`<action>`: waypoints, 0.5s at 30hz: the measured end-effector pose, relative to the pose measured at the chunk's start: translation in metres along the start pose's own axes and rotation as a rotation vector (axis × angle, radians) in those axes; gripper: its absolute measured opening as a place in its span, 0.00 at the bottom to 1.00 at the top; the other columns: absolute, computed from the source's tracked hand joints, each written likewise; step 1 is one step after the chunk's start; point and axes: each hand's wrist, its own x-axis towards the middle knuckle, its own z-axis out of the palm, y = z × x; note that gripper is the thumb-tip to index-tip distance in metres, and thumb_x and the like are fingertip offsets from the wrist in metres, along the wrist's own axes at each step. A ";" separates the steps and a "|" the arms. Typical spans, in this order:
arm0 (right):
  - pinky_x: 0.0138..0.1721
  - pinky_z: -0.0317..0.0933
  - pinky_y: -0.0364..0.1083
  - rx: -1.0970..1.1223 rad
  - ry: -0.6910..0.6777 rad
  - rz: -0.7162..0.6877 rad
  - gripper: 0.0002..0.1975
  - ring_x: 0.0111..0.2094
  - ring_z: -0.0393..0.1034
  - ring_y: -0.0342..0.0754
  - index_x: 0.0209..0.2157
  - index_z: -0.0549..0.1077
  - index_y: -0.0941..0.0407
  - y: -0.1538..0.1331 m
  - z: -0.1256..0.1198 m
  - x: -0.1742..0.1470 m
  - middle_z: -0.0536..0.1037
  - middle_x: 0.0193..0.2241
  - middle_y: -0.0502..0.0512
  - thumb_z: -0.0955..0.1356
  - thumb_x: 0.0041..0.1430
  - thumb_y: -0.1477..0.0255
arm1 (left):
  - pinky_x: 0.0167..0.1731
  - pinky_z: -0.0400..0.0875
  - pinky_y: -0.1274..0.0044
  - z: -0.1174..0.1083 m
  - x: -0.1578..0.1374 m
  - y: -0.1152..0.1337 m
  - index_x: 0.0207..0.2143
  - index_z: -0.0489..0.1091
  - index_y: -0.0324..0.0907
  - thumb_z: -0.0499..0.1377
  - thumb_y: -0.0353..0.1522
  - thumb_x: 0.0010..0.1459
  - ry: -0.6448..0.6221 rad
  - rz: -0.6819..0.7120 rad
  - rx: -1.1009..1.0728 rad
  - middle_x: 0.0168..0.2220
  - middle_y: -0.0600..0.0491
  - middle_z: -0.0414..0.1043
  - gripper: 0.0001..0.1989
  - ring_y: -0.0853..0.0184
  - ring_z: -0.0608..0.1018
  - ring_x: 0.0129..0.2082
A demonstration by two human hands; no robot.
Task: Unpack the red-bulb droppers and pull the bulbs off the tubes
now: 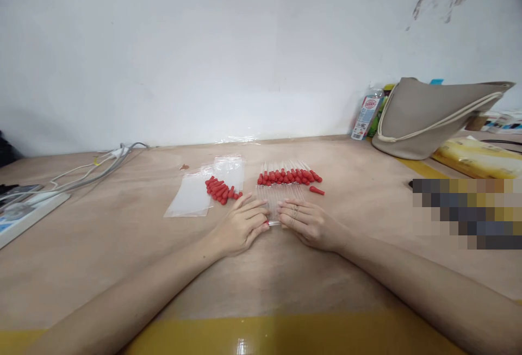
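A row of clear glass dropper tubes [272, 197] lies side by side on the table in front of me. My left hand [244, 225] rests over the left side of the row, its fingers stretched out and its thumb by the near ends. From the opposite side, my right hand [308, 223] lays its extended fingers on the tubes. Both hands partly hide the row. Just beyond are several droppers fitted with red rubber bulbs [281, 176], lined up with their tubes pointing away. Loose red bulbs [218, 189] form a pile left of them, and a single red bulb [317, 190] lies to the right.
Clear plastic bags [187, 197] lie under and beside the loose bulbs. Cables [87, 175] and a white power strip [36, 216] are at the left. A grey bag [428, 118], a carton [366, 118] and a yellow packet [479, 158] stand at the back right, before the wall.
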 end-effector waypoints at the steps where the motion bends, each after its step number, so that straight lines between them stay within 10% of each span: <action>1: 0.52 0.63 0.49 -0.001 -0.001 -0.008 0.09 0.49 0.67 0.48 0.39 0.71 0.62 0.000 -0.001 0.000 0.77 0.39 0.59 0.62 0.59 0.78 | 0.58 0.50 0.65 0.000 0.000 0.001 0.34 0.69 0.42 0.48 0.31 0.61 0.006 0.012 0.009 0.43 0.53 0.74 0.10 0.65 0.67 0.53; 10: 0.51 0.63 0.51 0.023 0.011 -0.035 0.13 0.51 0.65 0.49 0.44 0.69 0.61 0.002 -0.008 -0.008 0.75 0.42 0.60 0.60 0.58 0.80 | 0.57 0.52 0.64 -0.003 -0.007 0.000 0.35 0.67 0.42 0.48 0.29 0.61 0.043 0.057 0.040 0.41 0.52 0.74 0.09 0.64 0.68 0.52; 15: 0.42 0.63 0.49 -0.049 0.060 0.260 0.11 0.39 0.69 0.46 0.41 0.72 0.57 0.016 -0.017 -0.017 0.77 0.32 0.55 0.63 0.58 0.75 | 0.39 0.67 0.72 -0.009 -0.019 -0.011 0.33 0.66 0.41 0.46 0.31 0.61 0.127 -0.148 0.022 0.35 0.50 0.69 0.10 0.66 0.71 0.37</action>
